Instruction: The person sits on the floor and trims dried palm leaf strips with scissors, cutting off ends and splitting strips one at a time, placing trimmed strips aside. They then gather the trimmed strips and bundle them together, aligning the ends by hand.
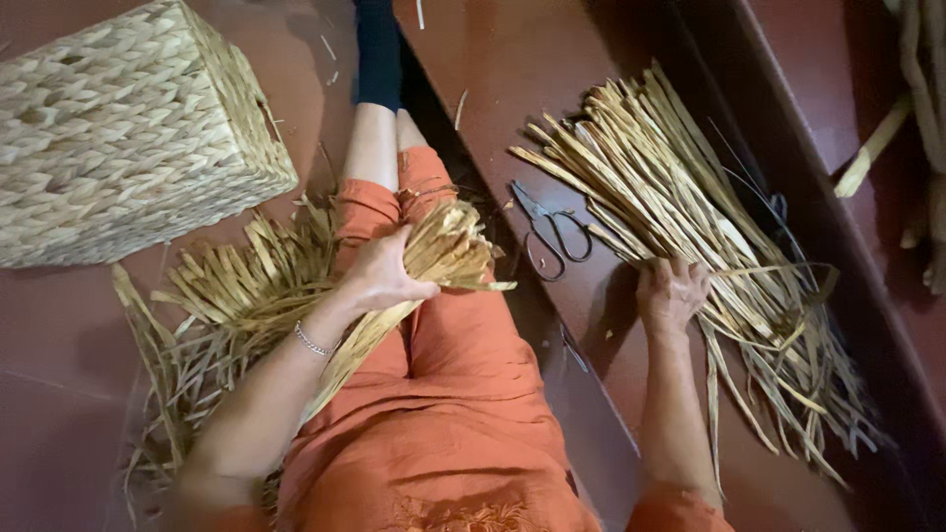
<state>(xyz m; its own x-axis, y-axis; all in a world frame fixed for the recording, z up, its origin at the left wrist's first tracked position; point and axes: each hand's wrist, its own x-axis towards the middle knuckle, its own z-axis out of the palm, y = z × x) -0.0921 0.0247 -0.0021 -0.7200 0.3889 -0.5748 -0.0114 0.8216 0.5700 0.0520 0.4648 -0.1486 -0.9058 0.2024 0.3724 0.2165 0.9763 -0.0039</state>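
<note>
Woven basket [118, 138]: a boxy, pale straw-coloured block of thick plaited strands, lying on the reddish-brown floor [59, 325] at your far left.
Loose strips [232, 296]: flat, dry, tan ribbons fanned out in a ragged heap on the floor, just beside your left thigh, below the basket.
Left hand [379, 276]: your grip is pressed together round a bundle of dry strips [443, 251], fingers wrapped over its top; a thin silver bracelet [313, 342] circles the wrist.
Bundle of dry strips: papery, creased and golden, resting across your orange-clothed lap, its frayed ends pointing right.
Scissors [548, 232]: dark metal, looped handles, lying flat on the raised dark-red step [512, 59] between your legs and the big pile.
Right hand [672, 293]: palm down, fingers curled into the near edge of the long strip pile [680, 217]; whether they pinch a strand you cannot tell.
Long strip pile: straight, stiff, straw-yellow lengths lying diagonally, splaying out thinly at the lower right.
</note>
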